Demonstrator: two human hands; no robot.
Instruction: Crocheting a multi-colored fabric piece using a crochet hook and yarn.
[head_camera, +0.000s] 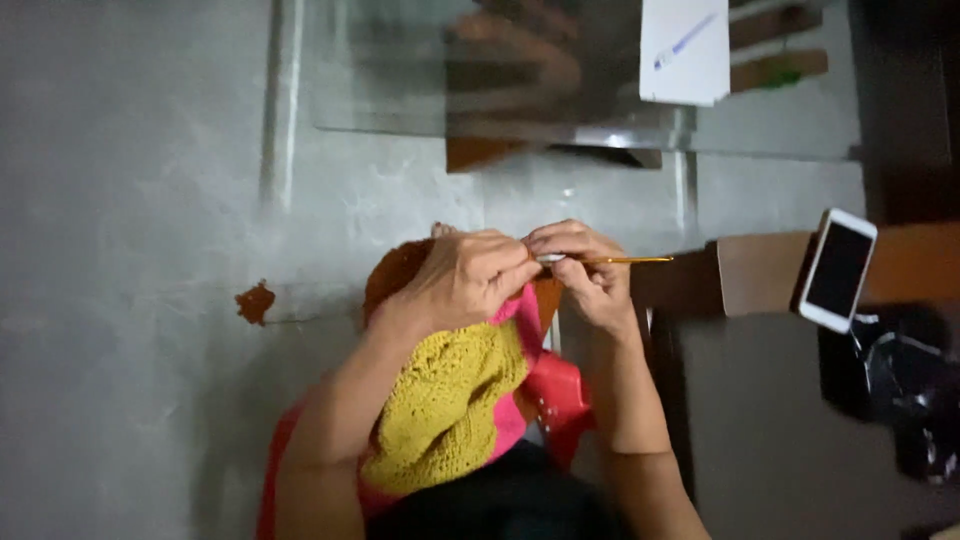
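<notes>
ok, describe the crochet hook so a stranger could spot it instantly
Start at the yellow-and-pink crocheted piece in the person's lap and follow it up to the two hands. The crochet hook sticks out sideways from the right hand: a thin, straight golden rod, the only rigid metallic thing amid soft yarn.

— What does the person have on their arms?

— Nothing that shows. Both forearms are bare from the elbow down to the wrist, with no sleeve, cuff or glove in view.

— Any watch, bracelet or ring?

— None can be made out on the left hand (468, 278) or on the right hand (590, 275); the light is dim, so small things on the fingers would be hard to tell.

— And lower down, at the lap?

— A dark garment (500, 500), black or close to it, covers the lap at the bottom edge of the view. Its cut and fabric cannot be told in this light.

— Nails?

— Short and plain, as far as the view shows.
</notes>
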